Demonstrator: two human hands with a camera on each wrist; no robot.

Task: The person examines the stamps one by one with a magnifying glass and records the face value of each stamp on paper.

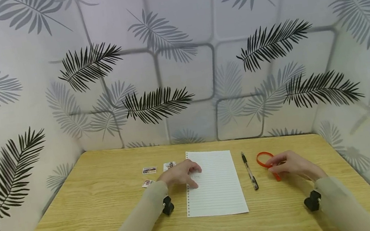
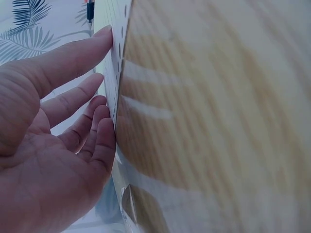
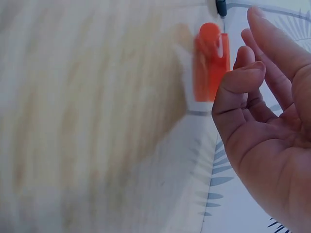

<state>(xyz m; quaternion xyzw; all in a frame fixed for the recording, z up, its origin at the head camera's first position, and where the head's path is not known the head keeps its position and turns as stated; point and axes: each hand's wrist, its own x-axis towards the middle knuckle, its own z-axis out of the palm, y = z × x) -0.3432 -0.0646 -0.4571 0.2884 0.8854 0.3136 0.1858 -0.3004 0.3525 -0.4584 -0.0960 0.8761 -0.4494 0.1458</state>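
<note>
My left hand (image 1: 180, 172) is over the left edge of a lined, punched sheet of paper (image 1: 216, 190), fingers spread and loosely bent. In the left wrist view, the fingertips (image 2: 104, 141) are right at the sheet's punched edge, with nothing gripped. On the right, a red magnifying glass (image 1: 260, 162), with a round rim and short handle, lies on the table. My right hand (image 1: 293, 165) reaches over it from the right, its fingers overlapping the rim and handle in the head view. Seen from the right wrist, the fingers curve loosely beside the red handle (image 3: 212, 73), without closing round it.
A clear-barrelled pen with black ends (image 1: 249, 171) lies between the paper and the magnifying glass. Left of the sheet are several small stamp-like pictures (image 1: 149, 170), one partly behind my left hand. The wooden table (image 1: 88, 208) meets a leaf-patterned backdrop (image 1: 186, 72) at its back edge.
</note>
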